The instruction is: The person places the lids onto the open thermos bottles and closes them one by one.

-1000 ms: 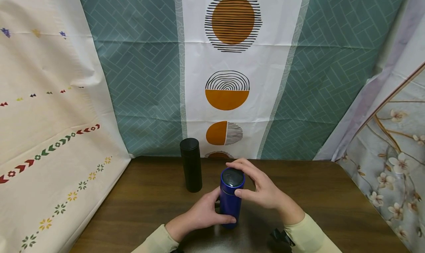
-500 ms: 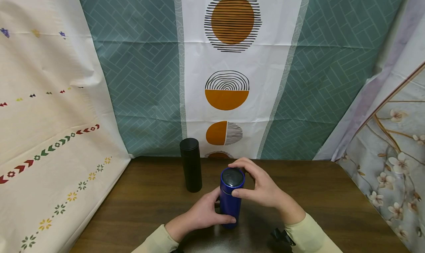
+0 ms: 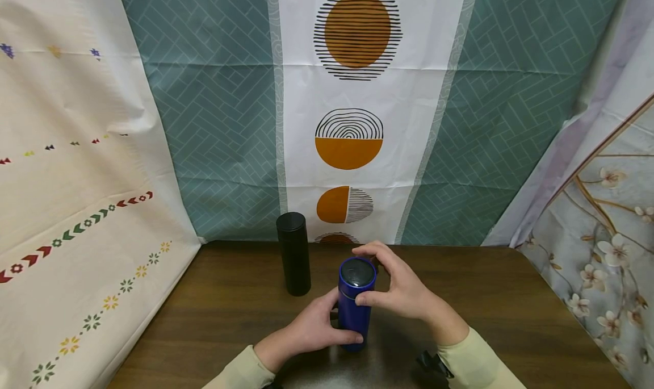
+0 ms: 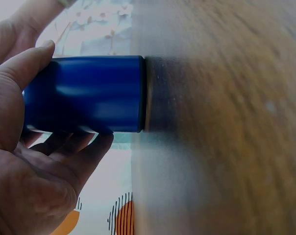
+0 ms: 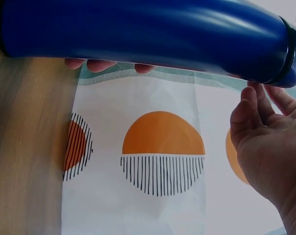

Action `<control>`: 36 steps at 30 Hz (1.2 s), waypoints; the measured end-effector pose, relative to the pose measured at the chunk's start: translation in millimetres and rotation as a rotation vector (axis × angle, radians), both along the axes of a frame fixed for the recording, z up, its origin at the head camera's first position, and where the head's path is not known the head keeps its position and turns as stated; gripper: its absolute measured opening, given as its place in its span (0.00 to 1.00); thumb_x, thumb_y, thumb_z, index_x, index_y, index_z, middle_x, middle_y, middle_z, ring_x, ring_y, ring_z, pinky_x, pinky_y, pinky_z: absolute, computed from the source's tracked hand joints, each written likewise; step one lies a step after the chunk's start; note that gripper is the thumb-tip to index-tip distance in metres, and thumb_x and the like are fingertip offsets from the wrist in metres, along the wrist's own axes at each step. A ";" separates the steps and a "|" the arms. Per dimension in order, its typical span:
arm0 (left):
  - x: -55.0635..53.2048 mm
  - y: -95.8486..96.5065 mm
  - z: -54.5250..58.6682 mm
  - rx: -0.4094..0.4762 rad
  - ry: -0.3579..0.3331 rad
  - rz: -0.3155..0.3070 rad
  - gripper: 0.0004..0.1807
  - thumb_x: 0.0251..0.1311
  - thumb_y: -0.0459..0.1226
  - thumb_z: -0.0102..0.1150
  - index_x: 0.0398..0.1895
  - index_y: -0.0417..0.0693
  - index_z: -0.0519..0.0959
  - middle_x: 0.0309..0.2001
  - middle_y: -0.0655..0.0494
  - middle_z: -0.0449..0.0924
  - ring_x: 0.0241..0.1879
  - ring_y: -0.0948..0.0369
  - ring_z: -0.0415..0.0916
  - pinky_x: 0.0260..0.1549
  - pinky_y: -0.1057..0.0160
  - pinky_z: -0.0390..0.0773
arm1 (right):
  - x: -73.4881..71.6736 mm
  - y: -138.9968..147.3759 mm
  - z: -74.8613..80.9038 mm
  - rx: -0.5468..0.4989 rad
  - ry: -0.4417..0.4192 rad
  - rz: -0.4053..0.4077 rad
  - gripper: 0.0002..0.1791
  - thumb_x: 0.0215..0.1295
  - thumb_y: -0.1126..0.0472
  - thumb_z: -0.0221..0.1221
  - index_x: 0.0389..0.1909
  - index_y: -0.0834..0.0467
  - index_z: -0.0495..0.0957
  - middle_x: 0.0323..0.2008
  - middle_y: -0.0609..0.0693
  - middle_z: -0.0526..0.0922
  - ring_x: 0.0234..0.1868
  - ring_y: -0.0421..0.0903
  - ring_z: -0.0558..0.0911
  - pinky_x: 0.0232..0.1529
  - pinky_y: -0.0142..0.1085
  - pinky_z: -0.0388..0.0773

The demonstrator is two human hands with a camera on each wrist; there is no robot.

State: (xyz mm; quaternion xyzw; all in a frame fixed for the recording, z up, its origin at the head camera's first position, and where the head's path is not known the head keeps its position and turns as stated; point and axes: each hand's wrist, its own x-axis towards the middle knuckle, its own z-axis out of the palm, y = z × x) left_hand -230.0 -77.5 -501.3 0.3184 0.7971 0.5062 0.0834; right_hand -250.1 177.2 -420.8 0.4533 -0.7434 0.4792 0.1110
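I work at a brown wood-grain table [image 3: 511,304] in a cloth-walled nook, a small indoor space dressed in household-style fabrics. Across the far side hangs a creased green cloth [image 3: 219,105] with a white centre panel [image 3: 306,99] of orange and black circles; a cream cloth [image 3: 76,179] with rows of coloured motifs closes the left, and a pale cloth [image 3: 618,176] printed with blossoming branches drapes the right. The blue flask [image 3: 353,314] in my grip and the black flask [image 3: 294,259] standing farther left are everyday home wares. With fabric filling the background, I cannot say for certain whether this is a home or a studio.
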 end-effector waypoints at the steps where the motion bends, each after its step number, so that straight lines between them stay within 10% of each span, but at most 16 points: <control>1: -0.1 0.0 0.0 0.000 -0.001 0.000 0.46 0.62 0.51 0.83 0.81 0.71 0.69 0.67 0.66 0.83 0.64 0.63 0.82 0.66 0.52 0.80 | -0.1 0.0 -0.3 0.008 0.004 0.002 0.43 0.62 0.63 0.80 0.77 0.52 0.73 0.64 0.56 0.79 0.58 0.56 0.79 0.62 0.43 0.79; 14: -0.9 -0.4 -1.4 -0.015 -0.013 0.005 0.45 0.62 0.52 0.83 0.80 0.71 0.70 0.66 0.66 0.83 0.64 0.63 0.82 0.65 0.51 0.81 | -0.4 0.3 -0.5 -0.010 0.053 0.132 0.39 0.69 0.69 0.67 0.81 0.57 0.71 0.69 0.56 0.76 0.68 0.57 0.76 0.73 0.44 0.74; 36: -1.5 0.3 -2.8 -0.013 -0.024 0.009 0.45 0.62 0.52 0.83 0.81 0.72 0.69 0.67 0.66 0.83 0.64 0.62 0.82 0.65 0.50 0.81 | -2.1 1.4 0.2 -0.022 0.045 0.024 0.36 0.62 0.65 0.79 0.71 0.55 0.77 0.62 0.50 0.80 0.56 0.51 0.79 0.57 0.40 0.78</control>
